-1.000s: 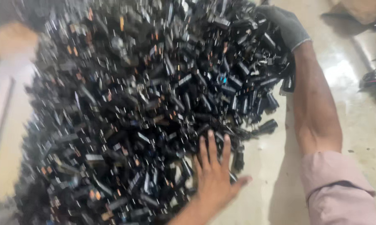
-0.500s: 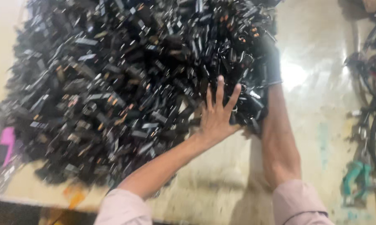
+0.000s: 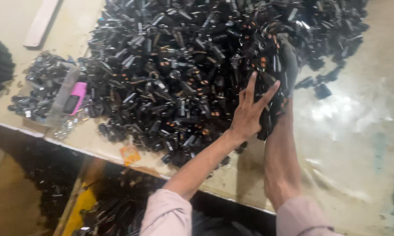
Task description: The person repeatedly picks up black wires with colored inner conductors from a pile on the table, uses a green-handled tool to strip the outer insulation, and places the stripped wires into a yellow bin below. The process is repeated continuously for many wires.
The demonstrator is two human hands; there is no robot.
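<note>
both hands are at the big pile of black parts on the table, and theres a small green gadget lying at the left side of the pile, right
Not quite: the small gadget is pink, not green, as the head view shows. The rest holds: the left hand and the gloved right hand are at the pile of black parts on the table.

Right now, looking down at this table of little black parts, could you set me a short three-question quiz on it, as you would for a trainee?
1. True or false: the left hand, bare, lies with spread fingers on the big heap of small black plastic parts.
2. What does the right hand wear? A) dark glove B) nothing C) white mitten
3. What colour is the small flat gadget at the heap's left edge, on the shiny beige table?

Key: 1 true; 2 A; 3 pink.
</note>
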